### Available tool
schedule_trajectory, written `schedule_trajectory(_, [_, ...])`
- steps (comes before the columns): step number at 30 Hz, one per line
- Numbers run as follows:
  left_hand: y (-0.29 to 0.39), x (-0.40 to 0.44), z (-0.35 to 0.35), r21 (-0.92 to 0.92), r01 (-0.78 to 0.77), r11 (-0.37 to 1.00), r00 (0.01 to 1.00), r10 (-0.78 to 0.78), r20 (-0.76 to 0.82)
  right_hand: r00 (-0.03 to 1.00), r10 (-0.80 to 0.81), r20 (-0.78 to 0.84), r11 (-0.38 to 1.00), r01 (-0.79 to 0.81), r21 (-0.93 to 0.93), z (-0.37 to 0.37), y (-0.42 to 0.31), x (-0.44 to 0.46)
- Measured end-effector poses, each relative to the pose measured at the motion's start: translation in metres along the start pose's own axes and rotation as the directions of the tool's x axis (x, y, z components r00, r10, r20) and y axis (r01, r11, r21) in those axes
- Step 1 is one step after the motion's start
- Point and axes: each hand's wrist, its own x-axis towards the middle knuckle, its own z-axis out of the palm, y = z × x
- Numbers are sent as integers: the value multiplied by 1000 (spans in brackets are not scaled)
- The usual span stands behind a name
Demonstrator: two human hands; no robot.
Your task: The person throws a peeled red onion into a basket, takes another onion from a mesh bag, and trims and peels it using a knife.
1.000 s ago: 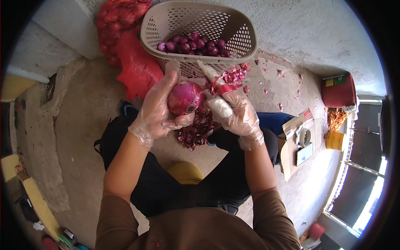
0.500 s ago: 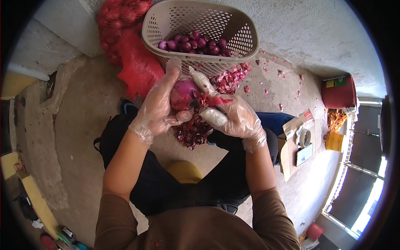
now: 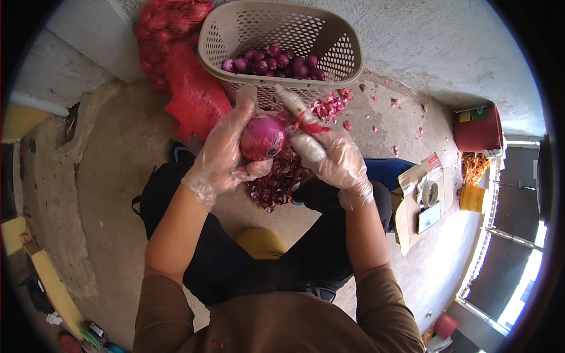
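My left hand (image 3: pixel 226 144), in a clear plastic glove, holds a large red onion (image 3: pixel 263 137) with its thumb and fingers curled around it. The onion's surface is smooth and purple, with a dark root end facing down. My right hand (image 3: pixel 332 153), also gloved, is just right of the onion. White wrapping covers its thumb and a finger. A narrow red piece (image 3: pixel 315 126) shows between those fingers; whether it is onion skin or part of a small tool I cannot tell. Below both hands lies a pile of dark red onion skins (image 3: pixel 272 187) on the floor.
A beige perforated basket (image 3: pixel 282 82) with several peeled onions (image 3: pixel 273 62) stands ahead by the wall. Left of it lean red mesh sacks (image 3: pixel 197 94) of onions. More skins (image 3: pixel 332 106) litter the floor. Cardboard (image 3: pixel 406 226) with a tape roll (image 3: pixel 430 193) and a phone (image 3: pixel 429 217) lies right.
The onion has turned in my left hand, and its loose skin is off. My right hand has drawn slightly away to the right, its wrapped fingers now apart from the onion.
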Motion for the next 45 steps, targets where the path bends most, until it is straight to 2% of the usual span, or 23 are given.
schedule_trajectory(4, [0,3,-10,20,33,999,992,-36,124,969,246,21,957,-247,150,-10,0,-5])
schedule_trajectory(7, [2,2,-6,-10,8,1000,999,-7,35,985,157,78,975,-167,148,-9,4,-7])
schedule_trajectory(10, [5,7,-16,-122,-13,992,949,50,311,986,153,68,961,-165,224,-6,-6,-5])
schedule_trajectory(13, [4,2,-1,-124,-79,989,992,90,90,985,136,106,953,-160,258,-8,-5,-6])
schedule_trajectory(16, [2,3,-2,-137,-156,978,955,185,230,985,123,124,953,-152,261,-8,-4,-5])
schedule_trajectory(19, [1,4,4,-267,-223,938,944,276,181,992,65,105,972,-87,220,-5,0,-2])
schedule_trajectory(22, [1,5,9,-207,-349,914,930,365,41,996,-62,69,991,53,122,-1,6,0])
schedule_trajectory(31, [-2,7,-9,-142,-332,932,932,348,104,982,-181,55,982,184,-47,12,12,2])
schedule_trajectory(34, [-1,7,-9,-209,-324,923,928,353,119,986,-152,69,986,156,-59,12,13,2])
schedule_trajectory(37, [-3,6,-7,-233,-351,907,922,378,84,991,-105,85,994,106,-9,13,10,1])
schedule_trajectory(40, [2,2,-1,-210,-339,917,937,350,13,988,-133,82,991,135,-15,12,10,2])
schedule_trajectory(43, [5,8,-17,-409,-166,897,921,290,261,970,-235,58,971,237,-25,8,13,4])
schedule_trajectory(45, [2,3,-11,-317,-205,926,952,263,154,981,-181,68,983,182,5,6,12,2])
